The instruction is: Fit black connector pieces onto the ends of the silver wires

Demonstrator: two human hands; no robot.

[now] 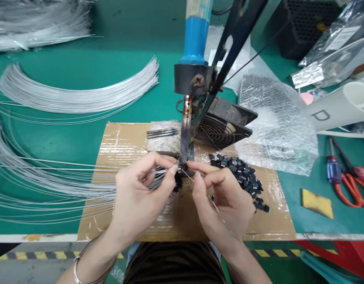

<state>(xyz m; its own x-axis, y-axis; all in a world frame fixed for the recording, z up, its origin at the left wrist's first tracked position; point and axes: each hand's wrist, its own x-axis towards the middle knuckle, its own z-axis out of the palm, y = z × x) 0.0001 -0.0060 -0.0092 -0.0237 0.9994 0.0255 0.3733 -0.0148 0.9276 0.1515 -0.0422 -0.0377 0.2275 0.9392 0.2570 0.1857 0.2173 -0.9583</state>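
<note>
A soldering iron (196, 43) with a blue handle hangs tip-down in a black clamp, above a cardboard sheet (111, 146). Just below its tip my two hands meet. My left hand (145, 185) pinches thin grey wire near the tip; any small part between the fingertips is hidden. A fine strand of solder wire (213, 203) runs through my right hand (222, 197), closed with thumb and index finger near the tip. Grey wires (102, 191) fan out leftward behind my left hand. Small black parts (244, 173) lie heaped to the right of my right hand.
A small fan (223, 122) stands behind the iron, beside a pale block (164, 138) bearing dark rods. A wire bundle (81, 98) lies at the left. Bubble wrap (273, 122), a yellow sponge (317, 203), orange-handled scissors (352, 189) and a screwdriver (333, 165) are at the right.
</note>
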